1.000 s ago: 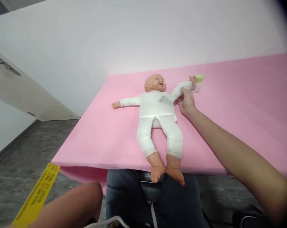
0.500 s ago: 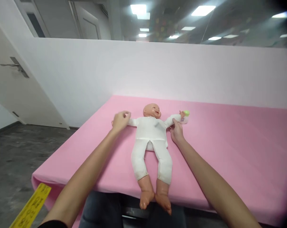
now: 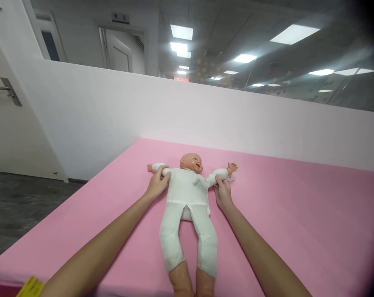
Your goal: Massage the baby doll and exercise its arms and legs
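White-suited plastic baby doll (image 3: 188,202) supine on pink foam table (image 3: 298,214). Left hand (image 3: 157,185), right hand (image 3: 223,194) pinch upper sleeves, fingers closed on cloth. Advice: grip evenly, support head.

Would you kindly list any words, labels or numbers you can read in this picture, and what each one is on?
None can be read.
Sign above the far door: light marks, too small and blurred.
Yellow tag at the bottom edge: only a corner shows, no print legible.
Doll and pink table: no lettering visible.
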{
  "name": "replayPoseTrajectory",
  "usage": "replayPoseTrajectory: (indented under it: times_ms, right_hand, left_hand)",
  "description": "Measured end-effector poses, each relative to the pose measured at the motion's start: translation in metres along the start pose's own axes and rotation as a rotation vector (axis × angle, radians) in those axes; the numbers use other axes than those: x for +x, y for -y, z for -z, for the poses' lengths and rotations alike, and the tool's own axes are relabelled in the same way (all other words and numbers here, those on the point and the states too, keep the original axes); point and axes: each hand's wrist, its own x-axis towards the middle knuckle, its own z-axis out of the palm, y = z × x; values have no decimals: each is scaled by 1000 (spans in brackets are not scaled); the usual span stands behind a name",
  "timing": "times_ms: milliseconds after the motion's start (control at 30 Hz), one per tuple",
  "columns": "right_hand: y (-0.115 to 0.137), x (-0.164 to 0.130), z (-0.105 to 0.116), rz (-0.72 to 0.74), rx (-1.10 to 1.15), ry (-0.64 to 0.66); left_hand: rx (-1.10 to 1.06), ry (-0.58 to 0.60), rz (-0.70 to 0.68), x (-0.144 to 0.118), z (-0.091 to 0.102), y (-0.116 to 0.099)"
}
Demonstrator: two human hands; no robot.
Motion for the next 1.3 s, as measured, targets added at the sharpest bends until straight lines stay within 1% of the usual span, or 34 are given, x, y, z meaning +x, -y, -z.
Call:
replayPoseTrajectory:
  times_ms: [100,167,267,333,400,467,533,633,733,833,933,1033,1100,1167,1233,1300]
  right_hand:
    - [-2,-2,1,52,-23,13]
    - [-2,-3,1,69,-26,17]
    - [-2,-4,1,63,-21,23]
    - [-2,-4,1,65,-14,31]
    - [0,-4,1,87,-18,38]
    - [2,-5,0,128,-42,49]
    - [5,-6,-2,169,-74,71]
    - [9,-8,-4,228,-130,103]
    - [14,-9,-4,291,-212,148]
    - [18,-14,-4,359,-339,288]
    - [23,-21,-5,488,-501,458]
    - [28,-30,-8,605,-612,547]
    - [30,-34,-10,636,-641,568]
    - [30,-37,-11,634,-644,572]
    - [28,-38,-12,587,-629,548]
    - [25,-36,-11,502,-576,484]
  left_hand:
    - [-406,-146,120,4,-7,8]
    - [-580,-242,187,5,-10,10]
    - [-780,-306,281,5,-13,6]
    - [-877,-339,377,4,-16,1]
    - [-923,-387,461,4,-20,-2]
    - [-946,-403,490,4,-22,-2]
    - [-953,-385,473,5,-21,0]
    - [-907,-324,392,7,-15,5]
    - [-770,-280,250,8,-11,3]
    - [-466,-215,46,7,-13,-1]
    - [-102,-166,-149,4,-19,0]
    - [131,-108,-299,1,-22,3]
    - [193,-79,-348,0,-22,4]
    - [198,-66,-357,-2,-21,2]
    - [159,-37,-363,-3,-20,-1]
    - [87,-12,-348,-4,-20,-3]
